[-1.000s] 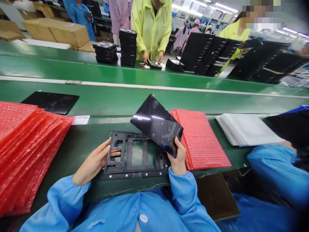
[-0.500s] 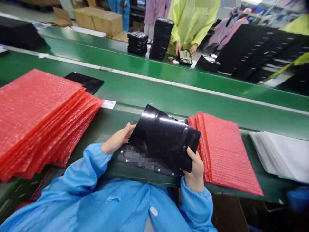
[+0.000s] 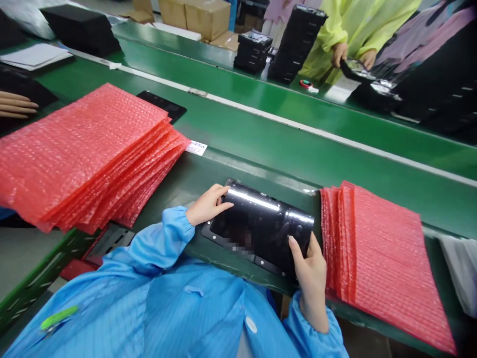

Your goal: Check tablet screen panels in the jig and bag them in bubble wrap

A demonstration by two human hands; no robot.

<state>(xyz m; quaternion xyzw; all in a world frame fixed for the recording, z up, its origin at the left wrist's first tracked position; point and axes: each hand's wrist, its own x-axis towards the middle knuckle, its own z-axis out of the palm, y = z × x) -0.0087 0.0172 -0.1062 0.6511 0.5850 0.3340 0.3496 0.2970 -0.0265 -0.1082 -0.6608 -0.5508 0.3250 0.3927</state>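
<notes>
A glossy black sheet [image 3: 257, 219] lies over a black frame [image 3: 238, 252] with white dots along its near edge. The sheet bows upward toward its right side, and light streaks reflect along its top. My left hand [image 3: 208, 203] grips the upper left edge, its thumb reaching over the surface. At the right edge, my right hand [image 3: 309, 263] is closed on the sheet with the thumb on top and fingers behind. How far the sheet rests in the frame is hidden on the right.
Red bubble-wrap bags are stacked left [image 3: 85, 154] and right [image 3: 391, 253]. White sleeves [image 3: 462, 268] lie far right. A black panel [image 3: 162, 105] sits behind the left stack. Across the green bench, a co-worker in yellow [image 3: 356, 54] handles a black part. Another person's gloved hand [image 3: 17, 104] shows at left.
The tilted sheet has come down onto the frame. My left hand has moved over its upper left edge; my right hand keeps hold of the right edge. The view has shifted left.
</notes>
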